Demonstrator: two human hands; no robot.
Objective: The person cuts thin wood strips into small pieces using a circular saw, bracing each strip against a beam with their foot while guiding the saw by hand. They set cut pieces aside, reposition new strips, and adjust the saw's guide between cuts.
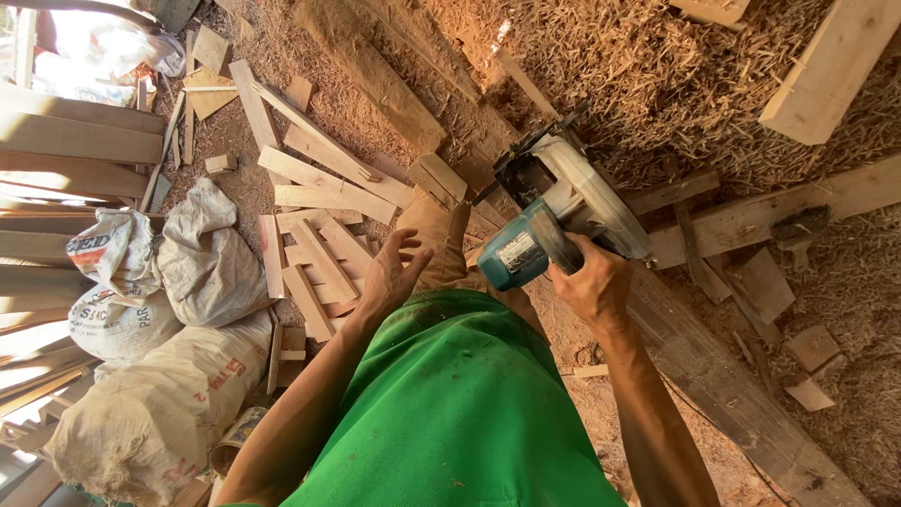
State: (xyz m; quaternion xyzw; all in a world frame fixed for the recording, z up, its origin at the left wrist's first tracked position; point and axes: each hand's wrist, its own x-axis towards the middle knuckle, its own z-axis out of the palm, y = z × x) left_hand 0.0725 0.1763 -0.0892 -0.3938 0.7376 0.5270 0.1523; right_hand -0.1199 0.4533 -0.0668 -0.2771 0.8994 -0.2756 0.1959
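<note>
Right hand (593, 286): wrapped around the dark handle of a blue-bodied circular saw (554, 211), which is carried in the air, its pale blade guard turned away from the body. The saw is held just above and beyond the hand, over the near end of a long dark plank (732, 390) that runs along the floor past the right forearm.

Left hand (392, 272): empty, fingers spread wide, palm forward, hovering well apart from the saw. Just beyond it a scatter of short cut boards (324, 253) is seen lying crosswise on the sawdust floor (657, 56).

Further to the left of the left hand, stuffed pale sacks (202, 258) are piled. A green shirt (450, 404) fills the lower middle of the view.

Progress, as judged from how things lie: many offcuts and deep shavings are already down, so much cutting appears done. The blade is not set on any piece at present; the plank beside the right hand looks whole along the length seen. No cut mark can be made out on it.
</note>
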